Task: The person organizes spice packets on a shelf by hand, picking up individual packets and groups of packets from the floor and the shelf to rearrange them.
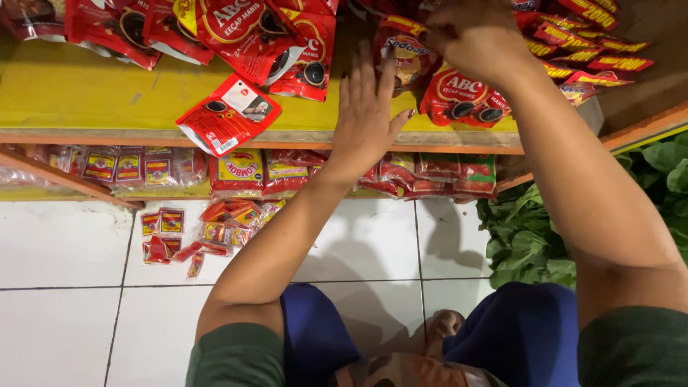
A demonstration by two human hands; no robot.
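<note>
Risk, as I see it: left hand (364, 115) flat, open, empty on yellow shelf (86, 93); right hand (469, 39) pinching red sachet (401, 54) at 12 o'clock (grip partly hidden) could nudge loose pouch (228, 115) at 9 o'clock off edge.

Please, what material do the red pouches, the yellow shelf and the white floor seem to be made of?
Red pouches: likely glossy plastic film; they crinkle and catch light. Yellow shelf: probably painted wood, matte, with scuffed paint and a bare brownish front edge. White floor: apparently glazed ceramic tiles, smooth, with dark grout lines.
</note>
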